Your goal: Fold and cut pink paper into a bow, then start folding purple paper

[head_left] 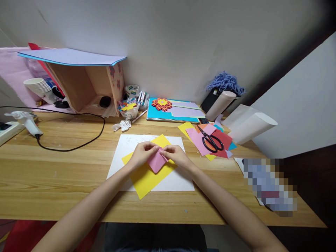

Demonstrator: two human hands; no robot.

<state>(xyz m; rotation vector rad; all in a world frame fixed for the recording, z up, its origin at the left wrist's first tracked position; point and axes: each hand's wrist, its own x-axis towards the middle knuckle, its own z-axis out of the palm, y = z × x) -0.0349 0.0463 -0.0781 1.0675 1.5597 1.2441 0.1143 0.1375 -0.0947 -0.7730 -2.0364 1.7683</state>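
A small pink paper piece point(156, 161) is pinched at its top edge by both hands. My left hand point(141, 154) grips its upper left part with fingers closed. My right hand point(176, 154) grips its upper right part, fingers pressed together. The pink piece hovers over a yellow paper sheet point(147, 178), which lies turned like a diamond on a white sheet point(181, 180) in the middle of the wooden desk point(52, 175).
Black scissors point(211, 140) lie on a pile of coloured papers point(195, 140) to the right. A glue gun point(27, 122) with a black cable point(78, 143) is at the left. A cardboard box point(86, 87), cup of scraps point(128, 109), paper flower point(162, 103) and rolled white sheet point(249, 124) line the back.
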